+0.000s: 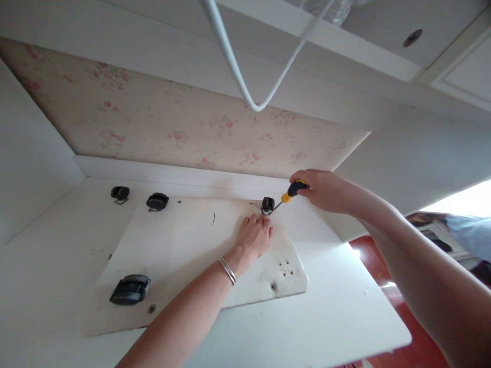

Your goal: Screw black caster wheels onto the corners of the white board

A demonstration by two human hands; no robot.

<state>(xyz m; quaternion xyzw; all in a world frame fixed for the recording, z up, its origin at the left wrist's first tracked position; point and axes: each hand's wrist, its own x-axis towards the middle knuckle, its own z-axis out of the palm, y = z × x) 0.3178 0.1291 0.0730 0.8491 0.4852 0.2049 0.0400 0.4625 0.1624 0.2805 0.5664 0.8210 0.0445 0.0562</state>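
A yellow-and-black screwdriver (294,189) is gripped by its handle in my right hand (326,190). Its shaft slants down left to the metal base of a small black caster wheel (268,204) at the far right of a white board (199,245). Just below that caster, my left hand (255,236) rests on the board, fingers bent and fingertips against the caster's base. The exact contact of the screwdriver tip, and any screw there, is too small to make out. A silver bangle (227,271) circles my left wrist.
More black casters stand on the left: one on the board's far edge (157,201), a bigger one in front (130,290), and one beside the board (120,193). The board lies on a white surface (291,327). A white cable (258,105) hangs overhead; floral wallpaper (222,125) is behind.
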